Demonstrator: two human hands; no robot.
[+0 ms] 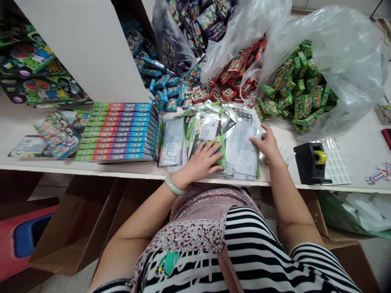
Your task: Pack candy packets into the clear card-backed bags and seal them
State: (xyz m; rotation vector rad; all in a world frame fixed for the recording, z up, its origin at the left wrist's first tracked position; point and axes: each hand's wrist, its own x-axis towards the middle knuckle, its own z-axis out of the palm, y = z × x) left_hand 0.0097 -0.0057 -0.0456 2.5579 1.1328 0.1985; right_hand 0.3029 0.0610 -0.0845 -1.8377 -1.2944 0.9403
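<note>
My left hand (204,162) lies with its fingers spread on a pile of green-and-black printed packets (197,132) in the middle of the table. A bangle circles that wrist. My right hand (266,142) is at the right edge of a stack of clear plastic sleeves (244,146), its thumb and forefinger apart and touching the edge. Left of my left hand lies another clear packet (171,142). Further left stands a block of multicoloured boxes in neat rows (117,132).
Bags of green (301,89), red (236,73) and purple small boxes (198,20) stand at the back, beside loose blue boxes (169,91). A black tape dispenser (308,162) sits on a label sheet (339,162) at right. Cardboard boxes (76,219) are below the table.
</note>
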